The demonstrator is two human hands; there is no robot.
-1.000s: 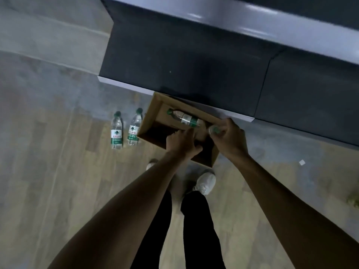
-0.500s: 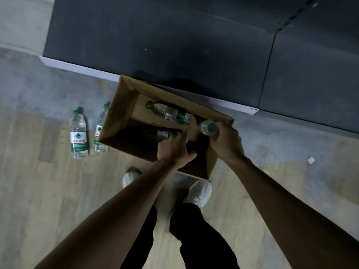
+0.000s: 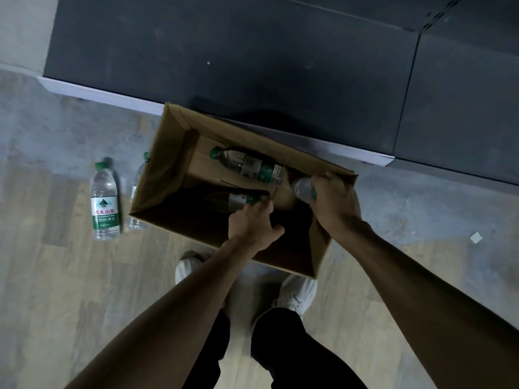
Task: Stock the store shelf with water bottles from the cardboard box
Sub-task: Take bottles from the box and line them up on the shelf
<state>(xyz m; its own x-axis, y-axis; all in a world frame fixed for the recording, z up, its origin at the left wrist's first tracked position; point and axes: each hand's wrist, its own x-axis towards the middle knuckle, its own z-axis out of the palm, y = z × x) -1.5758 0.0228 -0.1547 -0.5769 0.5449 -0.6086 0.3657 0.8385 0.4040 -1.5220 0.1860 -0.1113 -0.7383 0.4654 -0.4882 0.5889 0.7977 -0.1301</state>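
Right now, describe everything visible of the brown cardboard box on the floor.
The brown cardboard box is open-topped, its plain corrugated walls upright, and it sits on the floor against the dark shelf base. Two clear, green-capped water bottles lie on their sides inside, one lit, one in shadow. The left hand reaches in at the shadowed one; the right hand grips a third bottle over the right wall.

Dim light; pale wood-plank floor [image 3: 56, 304]; grey concrete strip [image 3: 70, 127]; dark panelled base [image 3: 252, 51] behind.
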